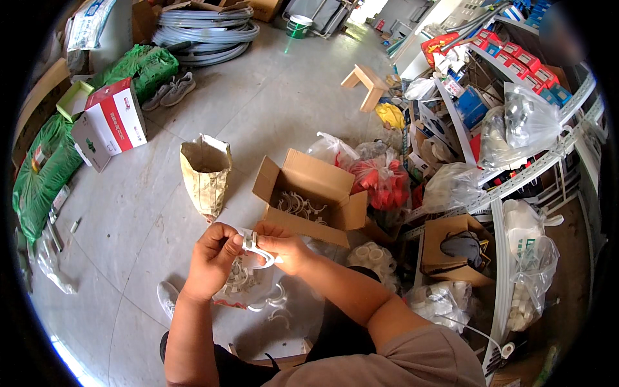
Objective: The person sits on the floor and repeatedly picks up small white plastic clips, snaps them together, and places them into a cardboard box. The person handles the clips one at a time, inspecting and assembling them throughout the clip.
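Note:
In front of me, both my hands pinch one white plastic pipe clip (261, 256) with a curved, open-ended arm. My left hand (214, 253) closes thumb and fingertips on its block-like end. From the other side, my right hand (285, 248) grips it with thumb and bent fingers. Below them lies a clear plastic bag (263, 284) containing more white pieces, partly hidden by my hands. Loose curved clips (277, 298) rest beside it on the floor. Just beyond my right hand stands an open cardboard box (309, 228) with several similar clips (300, 205) inside.
An upright, open paper sack (205, 184) stands ahead of my left hand. On the right, metal shelving (500, 264) holds boxes and bags; a bag of red parts (380, 182) sits near the cardboard box. A small wooden stool (366, 86) and coiled grey pipe (203, 35) are farther off.

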Demonstrator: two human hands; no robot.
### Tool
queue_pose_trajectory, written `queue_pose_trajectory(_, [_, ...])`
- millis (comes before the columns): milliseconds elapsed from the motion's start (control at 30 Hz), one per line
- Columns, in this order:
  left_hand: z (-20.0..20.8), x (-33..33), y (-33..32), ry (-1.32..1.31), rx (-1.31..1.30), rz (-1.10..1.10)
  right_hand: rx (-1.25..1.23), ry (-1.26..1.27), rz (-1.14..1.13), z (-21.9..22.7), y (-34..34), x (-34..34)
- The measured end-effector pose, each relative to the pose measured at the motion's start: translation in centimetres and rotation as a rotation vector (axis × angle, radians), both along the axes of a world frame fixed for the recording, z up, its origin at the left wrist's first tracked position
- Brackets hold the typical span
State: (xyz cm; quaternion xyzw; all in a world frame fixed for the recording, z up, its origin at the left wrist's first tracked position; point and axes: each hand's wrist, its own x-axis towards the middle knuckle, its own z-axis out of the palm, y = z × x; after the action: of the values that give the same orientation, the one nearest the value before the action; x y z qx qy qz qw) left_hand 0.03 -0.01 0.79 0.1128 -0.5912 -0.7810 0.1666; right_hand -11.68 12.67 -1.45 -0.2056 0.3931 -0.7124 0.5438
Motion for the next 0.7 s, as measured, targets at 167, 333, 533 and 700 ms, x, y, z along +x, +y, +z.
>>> queue_pose_trajectory(167, [0.2, 0.2, 0.3, 0.115, -0.111, 0.025, 0.057, -0.094, -0.027, 0.7, 0.2, 0.1])
queue_pose_trajectory(333, [0.2, 0.4, 0.3, 0.125, 0.107, 0.061, -0.034, -0.125, -0.018, -0.4, -0.1, 0.0])
queue_pose_trajectory(533, [0.5, 0.7, -0.3, 0.052, 0.138, -0.014, -0.054, -0.069, -0.021, -0.4, -0.3, 0.3])
queue_pose_trajectory(700, [0.3, 0.2, -0.2, 0.021, 0.044, -0.016, -0.034, -0.031, -0.006, -0.7, -0.1, -0.2])
